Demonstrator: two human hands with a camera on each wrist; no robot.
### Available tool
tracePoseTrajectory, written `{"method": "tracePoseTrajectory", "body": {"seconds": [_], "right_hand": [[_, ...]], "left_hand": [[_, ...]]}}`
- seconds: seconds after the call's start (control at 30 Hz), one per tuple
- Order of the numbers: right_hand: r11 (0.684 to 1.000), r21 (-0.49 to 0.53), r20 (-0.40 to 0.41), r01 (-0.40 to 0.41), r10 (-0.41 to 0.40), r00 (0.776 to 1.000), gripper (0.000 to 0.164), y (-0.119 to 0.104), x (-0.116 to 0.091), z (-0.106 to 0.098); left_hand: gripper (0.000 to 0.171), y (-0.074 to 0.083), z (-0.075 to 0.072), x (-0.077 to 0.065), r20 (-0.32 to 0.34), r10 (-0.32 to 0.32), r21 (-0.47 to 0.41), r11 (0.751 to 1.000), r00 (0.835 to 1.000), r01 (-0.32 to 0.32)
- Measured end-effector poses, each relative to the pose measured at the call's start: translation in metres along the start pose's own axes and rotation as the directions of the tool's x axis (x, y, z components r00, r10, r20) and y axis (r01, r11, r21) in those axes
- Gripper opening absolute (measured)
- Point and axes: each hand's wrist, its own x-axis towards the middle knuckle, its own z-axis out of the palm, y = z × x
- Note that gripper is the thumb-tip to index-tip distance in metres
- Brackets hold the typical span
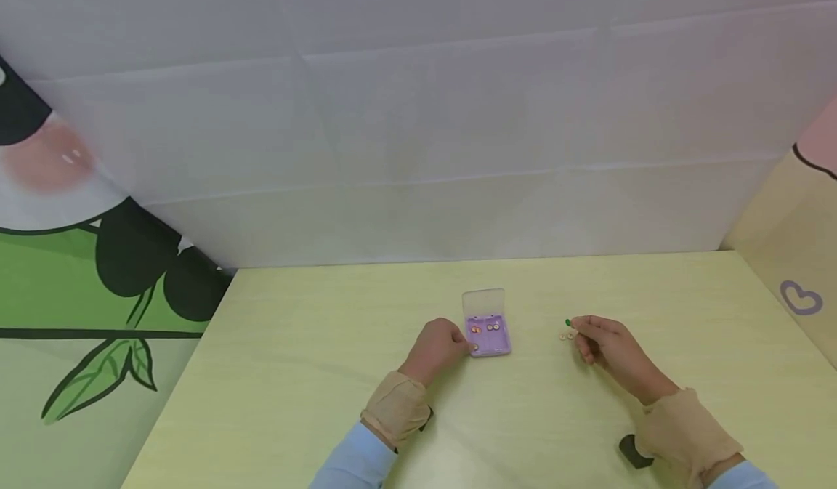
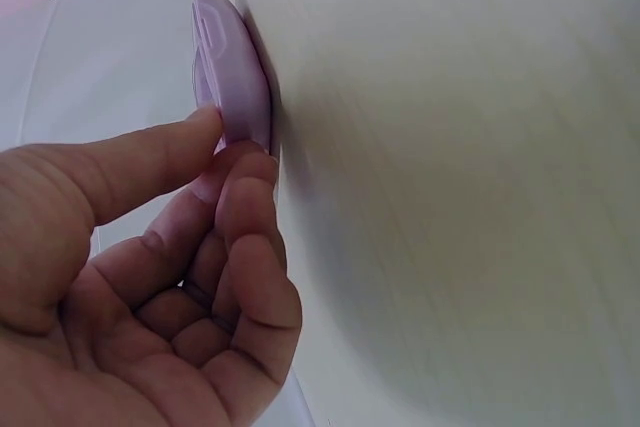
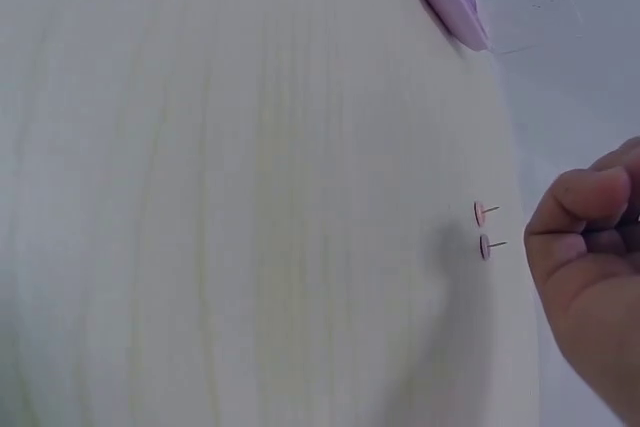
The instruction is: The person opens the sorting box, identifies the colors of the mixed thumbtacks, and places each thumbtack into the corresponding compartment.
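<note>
A small purple case point(image 1: 497, 344) lies on the table with its clear lid point(image 1: 483, 301) raised at the back. Small round studs point(image 1: 493, 327) sit in its compartments, with an orange pair point(image 1: 476, 330) to the left. My left hand point(image 1: 437, 349) grips the case's near left corner between thumb and fingers; the left wrist view shows the purple side wall point(image 2: 240, 77) at the fingertips. To the right, my right hand point(image 1: 611, 349) pinches a small green stud point(image 1: 568, 322) above the table. Two flat-headed studs point(image 3: 480, 214) rest below that hand, their thin pins pointing up.
The pale wooden-looking table point(image 1: 294, 373) runs back to a white cloth wall point(image 1: 418, 220). Printed panels border it, with a green leaf picture point(image 1: 85, 380) at left and a heart outline point(image 1: 801, 298) at right. Each wrist wears a beige band point(image 1: 686, 431).
</note>
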Motion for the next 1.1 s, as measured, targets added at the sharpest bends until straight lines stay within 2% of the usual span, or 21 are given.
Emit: {"method": "tracePoseTrajectory", "body": {"seconds": [0.13, 0.3, 0.43, 0.57, 0.63, 0.9, 1.1], "right_hand": [[0.983, 0.180, 0.062, 0.032, -0.044, 0.997, 0.028, -0.001, 0.000, -0.002], [0.927, 0.369, 0.170, 0.063, -0.134, 0.976, 0.038, -0.001, 0.002, -0.002], [0.888, 0.457, 0.237, 0.059, -0.185, 0.954, 0.039, -0.001, 0.003, -0.002], [0.860, 0.508, 0.259, 0.060, -0.218, 0.941, 0.040, -0.001, 0.004, 0.000], [0.861, 0.505, 0.252, 0.061, -0.215, 0.943, 0.041, -0.002, 0.004, 0.003], [0.908, 0.414, 0.203, 0.067, -0.164, 0.965, 0.038, -0.003, 0.009, 0.014], [0.916, 0.396, 0.168, 0.059, -0.136, 0.976, 0.039, -0.004, 0.011, 0.022]], "left_hand": [[0.022, 0.000, 0.000, 0.000, -0.001, -0.004, -0.005, 1.000, 1.000, 0.004], [0.022, -0.001, 0.001, 0.000, 0.001, -0.009, -0.010, 1.000, 1.000, 0.009], [0.022, -0.001, 0.001, 0.000, 0.008, -0.017, -0.012, 1.000, 1.000, 0.017], [0.024, -0.001, 0.000, 0.000, 0.013, -0.021, -0.016, 1.000, 1.000, 0.022], [0.024, 0.000, 0.000, 0.000, 0.012, -0.019, -0.010, 1.000, 1.000, 0.019], [0.024, 0.001, -0.002, -0.001, 0.016, -0.026, 0.001, 1.000, 1.000, 0.026], [0.028, 0.001, -0.003, -0.002, 0.023, -0.026, -0.008, 1.000, 0.999, 0.026]]}}
